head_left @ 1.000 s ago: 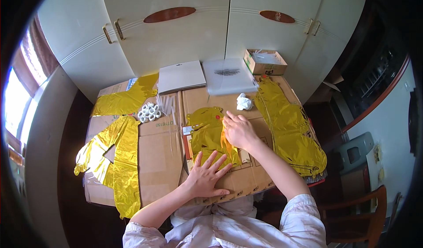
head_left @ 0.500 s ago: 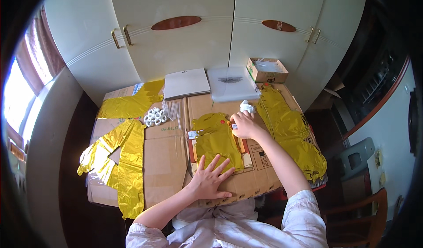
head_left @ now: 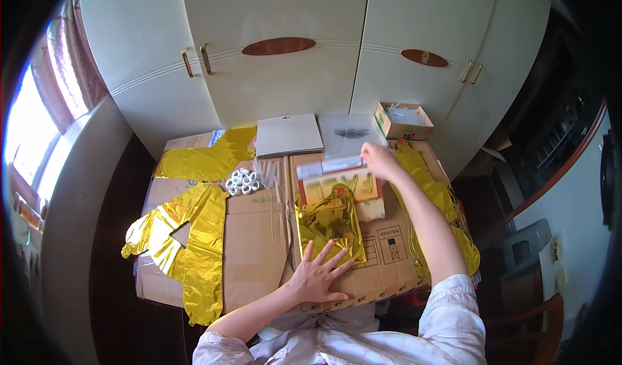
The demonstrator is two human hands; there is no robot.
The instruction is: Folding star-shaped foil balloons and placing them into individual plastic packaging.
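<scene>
Both hands are working one gold foil balloon [head_left: 330, 226] near the tabletop's [head_left: 259, 248] front edge. The left hand [head_left: 319, 275] is pressing flat, fingers spread, holding nothing. The right hand [head_left: 379, 161], lower a second ago, is now lifting a clear packaging sleeve [head_left: 337, 177] in a pinched grip, sliding it off toward the far edge.

The right hand [head_left: 381, 161], which a moment ago rested on the gold foil balloon [head_left: 330, 226], now reaches farther up the table, and a clear packet [head_left: 337, 178] lies open above the foil, uncovering its orange card.
</scene>
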